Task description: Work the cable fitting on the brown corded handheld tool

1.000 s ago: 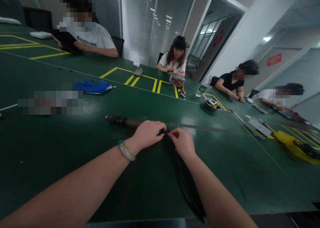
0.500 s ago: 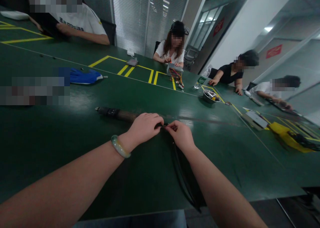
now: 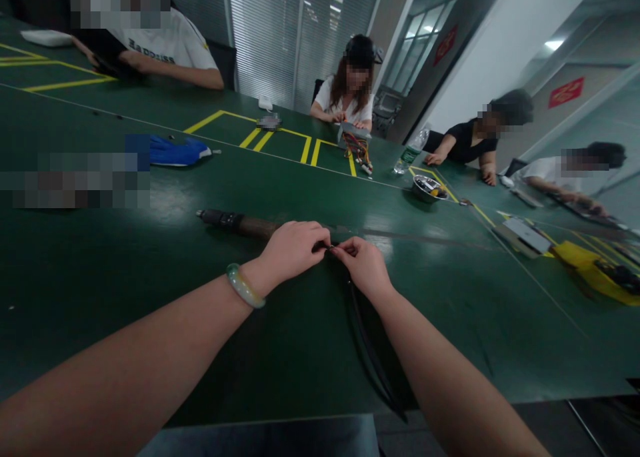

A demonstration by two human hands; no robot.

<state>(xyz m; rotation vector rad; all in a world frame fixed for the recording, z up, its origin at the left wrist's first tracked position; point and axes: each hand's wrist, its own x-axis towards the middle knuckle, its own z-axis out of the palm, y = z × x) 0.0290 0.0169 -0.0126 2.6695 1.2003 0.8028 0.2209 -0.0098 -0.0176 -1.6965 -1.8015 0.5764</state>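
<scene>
Head camera: I am monitoring from afar as a blue rubber glove (image 3: 179,151) is lying on the glossy green workbench (image 3: 85,297). A long black-and-brown cylindrical tool (image 3: 239,225) is resting just beyond my left hand (image 3: 295,249), which is wearing a smooth, pale-green bangle (image 3: 244,286). That hand and my right hand (image 3: 363,266) are tightly pinching the small black end (image 3: 324,247) of a slim black cable (image 3: 373,350), which is trailing across the table. Farther right, a steel bowl (image 3: 429,188) and a yellow object (image 3: 590,280) are sitting apart.
</scene>
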